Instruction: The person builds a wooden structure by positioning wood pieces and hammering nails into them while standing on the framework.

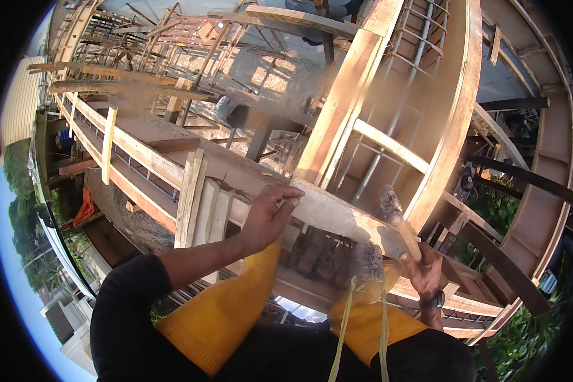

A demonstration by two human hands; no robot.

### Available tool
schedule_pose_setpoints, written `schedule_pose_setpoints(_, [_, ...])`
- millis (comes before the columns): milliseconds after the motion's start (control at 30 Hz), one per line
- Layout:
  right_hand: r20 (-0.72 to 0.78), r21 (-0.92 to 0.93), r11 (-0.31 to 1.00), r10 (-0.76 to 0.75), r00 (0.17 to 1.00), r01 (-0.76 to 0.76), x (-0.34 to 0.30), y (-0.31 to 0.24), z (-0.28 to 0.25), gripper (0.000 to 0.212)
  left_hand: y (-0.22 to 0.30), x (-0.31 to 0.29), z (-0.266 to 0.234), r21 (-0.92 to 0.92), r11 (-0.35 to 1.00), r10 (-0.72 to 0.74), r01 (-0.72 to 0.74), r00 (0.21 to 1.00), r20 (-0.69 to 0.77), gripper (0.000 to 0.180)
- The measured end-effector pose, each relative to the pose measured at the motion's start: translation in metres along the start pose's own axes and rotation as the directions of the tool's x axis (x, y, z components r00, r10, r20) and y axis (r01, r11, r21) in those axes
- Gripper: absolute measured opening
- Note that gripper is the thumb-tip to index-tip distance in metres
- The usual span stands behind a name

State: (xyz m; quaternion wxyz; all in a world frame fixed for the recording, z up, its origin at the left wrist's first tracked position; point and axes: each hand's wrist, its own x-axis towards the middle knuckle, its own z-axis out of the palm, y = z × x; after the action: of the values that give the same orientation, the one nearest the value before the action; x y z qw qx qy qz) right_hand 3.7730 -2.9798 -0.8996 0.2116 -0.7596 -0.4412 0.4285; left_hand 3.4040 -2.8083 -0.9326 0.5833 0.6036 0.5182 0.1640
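My left hand [270, 213] is closed in a pinch, its fingertips close to the left end of a pale wooden board [344, 213]. Whatever the pinch holds is too small to make out. My right hand [423, 272] is wrapped round the wooden handle of a hammer [406, 237]. The hammer's head is raised, pointing away from me over the right part of the board. Between my hands, a clear plastic container [367, 262] hangs from pale yellow strings [342, 331] in front of me.
Beyond the board runs a long timber formwork trough [449, 121] with a steel reinforcement cage [417, 48] inside. Another trough [130, 162] stretches away to the left. Yellow boots [226, 312] show below my arms. Far below lies ground with timber props, and a person [318, 9] is partly visible.
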Motion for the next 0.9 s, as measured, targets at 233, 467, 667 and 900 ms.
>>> schedule_pose_setpoints(233, [0.067,-0.007,0.995,-0.099,0.993,0.100,0.018,-0.020,0.002,0.055,-0.015,0.009,-0.001,0.057,0.992,0.112,-0.109,0.993,-0.049,0.014])
schedule_pose_setpoints(467, [0.141,-0.011,0.989,-0.142,0.980,0.145,0.026,-0.035,0.009,0.049,-0.003,0.010,-0.036,0.543,0.757,0.361,-0.364,0.925,0.117,0.018])
schedule_pose_setpoints(667, [0.167,0.034,0.984,-0.176,0.970,0.173,0.027,-0.043,0.022,0.041,-0.008,0.009,-0.018,0.419,0.854,0.314,-0.308,0.948,0.058,0.020])
schedule_pose_setpoints(900, [0.261,0.048,0.972,-0.236,0.936,0.232,0.031,-0.059,0.022,0.037,-0.014,0.018,-0.006,0.410,0.823,0.393,-0.393,0.915,0.089,0.016])
